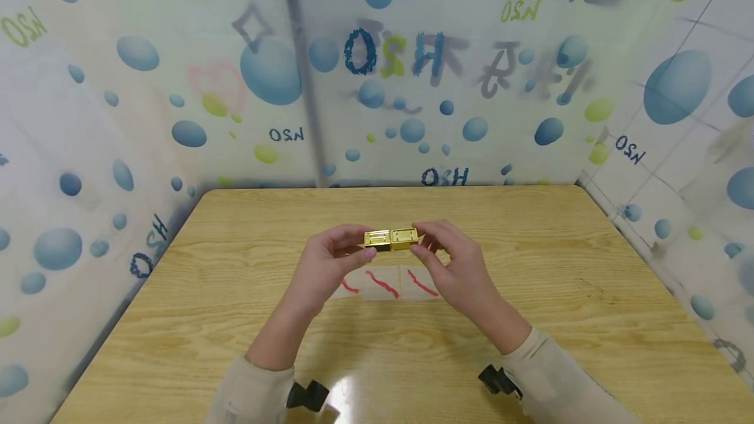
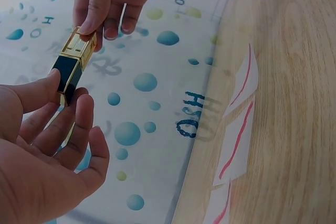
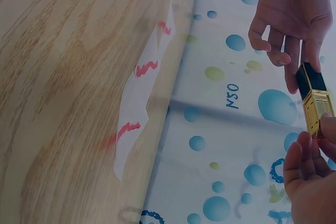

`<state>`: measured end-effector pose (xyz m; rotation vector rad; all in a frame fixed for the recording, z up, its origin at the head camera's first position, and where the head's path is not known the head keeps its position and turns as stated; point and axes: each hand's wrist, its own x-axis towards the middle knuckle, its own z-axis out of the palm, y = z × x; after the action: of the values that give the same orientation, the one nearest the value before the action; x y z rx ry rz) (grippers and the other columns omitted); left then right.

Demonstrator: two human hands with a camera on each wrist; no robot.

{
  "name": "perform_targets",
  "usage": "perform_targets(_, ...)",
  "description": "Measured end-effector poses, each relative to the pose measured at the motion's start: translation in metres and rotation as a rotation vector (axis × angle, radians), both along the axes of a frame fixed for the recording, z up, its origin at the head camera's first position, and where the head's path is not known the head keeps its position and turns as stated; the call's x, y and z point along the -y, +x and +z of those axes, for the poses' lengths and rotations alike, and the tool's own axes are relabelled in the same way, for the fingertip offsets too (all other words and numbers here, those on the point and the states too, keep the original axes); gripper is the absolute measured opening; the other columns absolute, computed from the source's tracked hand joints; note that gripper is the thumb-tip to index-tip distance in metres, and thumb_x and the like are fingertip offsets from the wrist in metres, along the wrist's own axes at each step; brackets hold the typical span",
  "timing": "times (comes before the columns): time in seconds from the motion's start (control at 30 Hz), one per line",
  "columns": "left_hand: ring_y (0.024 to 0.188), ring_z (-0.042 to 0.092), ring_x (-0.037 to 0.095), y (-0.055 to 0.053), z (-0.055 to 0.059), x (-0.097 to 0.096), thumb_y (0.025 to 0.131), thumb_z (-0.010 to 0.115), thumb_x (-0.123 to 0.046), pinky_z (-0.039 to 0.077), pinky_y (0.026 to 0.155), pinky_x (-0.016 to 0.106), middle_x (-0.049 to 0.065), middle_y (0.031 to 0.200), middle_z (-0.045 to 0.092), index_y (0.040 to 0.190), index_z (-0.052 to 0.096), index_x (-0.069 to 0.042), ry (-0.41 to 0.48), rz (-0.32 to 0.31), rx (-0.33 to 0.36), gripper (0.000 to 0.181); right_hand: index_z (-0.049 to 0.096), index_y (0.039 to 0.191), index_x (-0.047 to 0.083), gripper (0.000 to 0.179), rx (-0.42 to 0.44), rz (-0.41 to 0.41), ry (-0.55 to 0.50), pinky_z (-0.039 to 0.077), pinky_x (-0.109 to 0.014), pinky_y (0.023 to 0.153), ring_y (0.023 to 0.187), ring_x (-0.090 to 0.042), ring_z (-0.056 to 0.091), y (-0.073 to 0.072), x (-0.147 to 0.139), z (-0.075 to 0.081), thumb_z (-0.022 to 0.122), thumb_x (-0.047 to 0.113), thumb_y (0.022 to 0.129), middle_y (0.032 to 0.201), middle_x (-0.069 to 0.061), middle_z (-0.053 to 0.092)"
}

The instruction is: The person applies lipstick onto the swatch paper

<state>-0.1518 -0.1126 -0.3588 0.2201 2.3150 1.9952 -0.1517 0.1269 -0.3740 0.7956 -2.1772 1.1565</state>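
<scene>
Over the table, a lipstick (image 1: 391, 239) in a square gold-and-black case is held level between both hands. My left hand (image 1: 326, 265) pinches its black end between thumb and fingers. At the gold end, my right hand (image 1: 456, 267) pinches with thumb and fingertips. The left wrist view shows the black and gold halves of the lipstick (image 2: 72, 69) meeting end to end. Below and nearer to me lie three white paper pieces (image 1: 372, 290) in a row, each with a red stroke; the hands partly cover the outer ones.
A wood-grain table (image 1: 224, 319) spreads out under the hands. Around its back and sides hangs a white curtain (image 1: 235, 149) printed with blue and green bubbles. Dark wrist devices (image 1: 307, 396) sit by both beige sleeves (image 1: 253, 391).
</scene>
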Motion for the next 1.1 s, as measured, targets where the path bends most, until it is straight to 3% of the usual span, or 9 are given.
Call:
perform_targets(0.37,0.103,0.075,0.018,0.000,0.001,0.001,0.096,0.078,-0.006,0.062,0.092,0.029,0.015,0.126,0.078,0.131,0.074,-0.007,-0.003,-0.001,0.008,0.035,0.073,0.126,0.002,0.033,0.013,0.001,-0.005,0.057,-0.024,0.070,0.086,-0.013,0.067,0.001,0.001,0.000,0.078,0.000,0.094,0.109,-0.008,0.076)
perform_targets(0.5,0.104,0.076,0.018,0.000,0.000,0.001,0.096,0.078,-0.006,0.062,0.092,0.030,0.016,0.126,0.078,0.131,0.074,-0.007,-0.002,-0.002,0.006,0.035,0.073,0.127,0.003,0.033,0.058,0.014,-0.028,0.060,-0.024,0.074,0.087,-0.012,0.067,0.002,0.000,0.000,0.077,0.001,0.094,0.110,-0.008,0.076)
perform_targets(0.67,0.104,0.076,0.017,0.000,0.001,0.002,0.096,0.078,-0.006,0.061,0.092,0.029,0.016,0.126,0.078,0.132,0.073,-0.007,0.001,-0.017,-0.011,0.035,0.074,0.131,0.006,0.034,0.263,0.070,-0.136,0.064,-0.025,0.080,0.093,-0.007,0.070,0.003,-0.004,0.001,0.075,0.003,0.097,0.114,-0.011,0.076)
perform_targets(0.83,0.104,0.076,0.017,0.001,0.002,0.002,0.097,0.078,-0.007,0.061,0.093,0.030,0.016,0.125,0.078,0.132,0.073,-0.007,0.003,-0.037,-0.024,0.035,0.071,0.135,0.004,0.035,0.494,0.114,-0.235,0.064,-0.026,0.078,0.084,-0.006,0.072,0.004,-0.009,0.003,0.072,0.007,0.101,0.108,-0.019,0.077)
perform_targets(1.1,0.104,0.077,0.021,0.001,0.002,0.002,0.096,0.078,-0.006,0.062,0.088,0.027,0.014,0.123,0.079,0.130,0.074,-0.012,-0.017,-0.037,-0.013,0.035,0.071,0.135,0.002,0.034,0.681,0.163,-0.304,0.065,-0.028,0.085,0.084,-0.010,0.077,0.003,-0.014,0.007,0.072,0.010,0.102,0.115,-0.031,0.075)
